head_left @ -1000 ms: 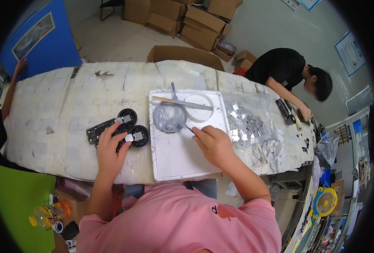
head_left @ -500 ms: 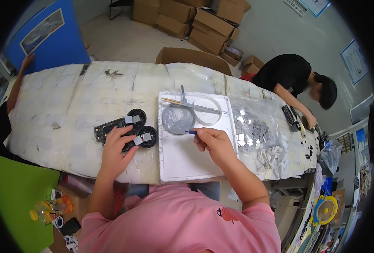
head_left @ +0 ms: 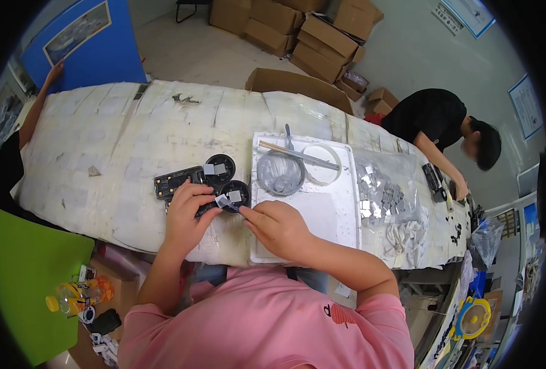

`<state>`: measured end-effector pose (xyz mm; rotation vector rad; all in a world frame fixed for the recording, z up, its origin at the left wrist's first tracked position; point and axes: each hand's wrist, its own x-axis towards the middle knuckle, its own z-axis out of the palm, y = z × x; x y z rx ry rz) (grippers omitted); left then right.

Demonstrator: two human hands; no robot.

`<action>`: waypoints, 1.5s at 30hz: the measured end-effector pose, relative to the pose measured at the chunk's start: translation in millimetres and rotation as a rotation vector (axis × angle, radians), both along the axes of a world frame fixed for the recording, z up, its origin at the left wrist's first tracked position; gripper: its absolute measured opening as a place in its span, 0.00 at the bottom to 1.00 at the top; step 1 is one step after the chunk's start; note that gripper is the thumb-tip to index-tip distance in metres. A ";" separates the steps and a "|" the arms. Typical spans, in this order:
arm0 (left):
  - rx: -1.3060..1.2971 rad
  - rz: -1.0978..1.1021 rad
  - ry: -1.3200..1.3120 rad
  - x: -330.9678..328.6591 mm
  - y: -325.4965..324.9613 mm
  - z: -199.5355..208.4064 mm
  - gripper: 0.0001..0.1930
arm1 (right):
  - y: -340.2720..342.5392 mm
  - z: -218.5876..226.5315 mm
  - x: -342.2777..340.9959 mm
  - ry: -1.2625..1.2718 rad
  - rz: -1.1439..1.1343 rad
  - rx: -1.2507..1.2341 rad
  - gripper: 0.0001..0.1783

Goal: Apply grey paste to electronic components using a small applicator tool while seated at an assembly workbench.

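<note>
Between the thumb and fingers of my left hand (head_left: 185,215) is a small grey square piece (head_left: 222,201), held over the lower of two round black cups (head_left: 243,189). The upper black cup (head_left: 225,165) has a similar square in it. Both cups adjoin a black rectangular housing (head_left: 178,179), partly under my left fingers. My right hand (head_left: 278,229) is closed in a pinch on a thin blue tool (head_left: 235,208), whose tip meets the square; most of it is hidden. Beyond my right hand, a round dish of grey paste (head_left: 279,175) stands on a white tray (head_left: 259,237).
Sticks (head_left: 297,154) and a tape ring (head_left: 337,175) lie by the dish. Right of the tray are a plastic bag with many grey squares (head_left: 383,197) and a crumpled white cloth (head_left: 405,240). A co-worker (head_left: 433,117) leans over the table's right end; another person's arm (head_left: 36,101) shows at left.
My right hand has moved left and nearer me, from beside the paste dish to the square at my left fingers, bringing the blue tool. The whole view has shifted slightly.
</note>
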<state>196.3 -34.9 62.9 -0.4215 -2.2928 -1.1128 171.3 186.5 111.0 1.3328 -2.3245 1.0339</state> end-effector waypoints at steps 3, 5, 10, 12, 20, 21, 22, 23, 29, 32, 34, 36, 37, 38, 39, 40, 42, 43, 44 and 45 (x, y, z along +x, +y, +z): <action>0.015 -0.010 0.018 -0.4 0.5 -1.6 0.13 | -0.2 -3.8 -1.6 0.115 0.045 0.069 0.20; 0.013 -0.012 0.035 -1.0 0.6 -2.1 0.13 | 1.1 -3.9 -1.6 0.151 0.065 0.118 0.22; 0.008 -0.018 0.060 -1.0 0.3 -3.2 0.13 | 5.5 -2.4 0.8 0.246 0.103 0.279 0.27; -0.002 -0.019 0.062 -1.3 0.2 -4.1 0.13 | 7.5 -3.5 2.2 0.243 0.111 0.310 0.27; -0.004 -0.024 0.072 -0.5 0.7 -2.0 0.14 | 18.9 10.9 9.5 0.226 0.102 0.245 0.23; -0.001 -0.027 0.076 -0.4 0.6 -1.2 0.14 | 21.6 11.7 8.7 0.221 0.066 0.222 0.21; -0.001 -0.030 0.076 -0.3 0.6 -0.7 0.14 | 24.9 12.7 7.5 0.216 0.030 0.199 0.20; -0.004 -0.029 0.067 -0.1 0.6 -0.2 0.14 | 29.7 13.1 4.6 0.245 -0.030 0.184 0.19; -0.006 -0.050 0.010 4.7 -1.1 9.5 0.12 | 62.8 15.8 -9.8 0.261 -0.360 0.250 0.12; 0.027 -0.038 0.004 2.9 -5.4 6.6 0.10 | 69.5 12.6 -8.5 0.112 -0.379 0.216 0.09; 0.061 0.021 0.004 2.8 -6.8 10.9 0.09 | 67.4 13.5 -6.9 0.019 -0.370 0.187 0.08; 0.052 0.107 0.007 -1.9 -8.6 12.0 0.11 | 66.6 17.1 -7.1 -0.073 -0.358 0.157 0.08; 0.008 0.121 -0.006 -4.9 -10.2 14.2 0.13 | 66.0 20.6 -9.1 -0.189 -0.381 0.107 0.08; 0.008 0.122 -0.005 -8.4 -10.4 16.1 0.13 | 65.8 23.2 -10.9 -0.305 -0.402 0.056 0.08; -0.038 0.130 -0.044 -12.2 -10.6 18.4 0.14 | 66.2 25.0 -12.5 -0.304 -0.400 0.056 0.08; -0.084 0.138 -0.082 -15.2 -10.8 19.8 0.15 | 67.6 26.7 -14.0 -0.437 -0.430 -0.023 0.08; -0.089 0.125 -0.073 -20.6 -10.8 17.7 0.14 | 70.3 27.2 -17.7 -0.670 -0.470 -0.192 0.08; -0.094 0.109 -0.066 -22.7 -11.0 16.6 0.13 | 72.3 26.8 -20.6 -0.669 -0.469 -0.192 0.08; -0.093 0.109 -0.066 -23.8 -11.6 16.4 0.13 | 74.9 26.3 -23.6 -0.640 -0.484 -0.175 0.08; -0.083 0.119 -0.086 -24.3 -11.3 16.5 0.12 | 78.2 25.5 -24.5 -0.608 -0.503 -0.160 0.08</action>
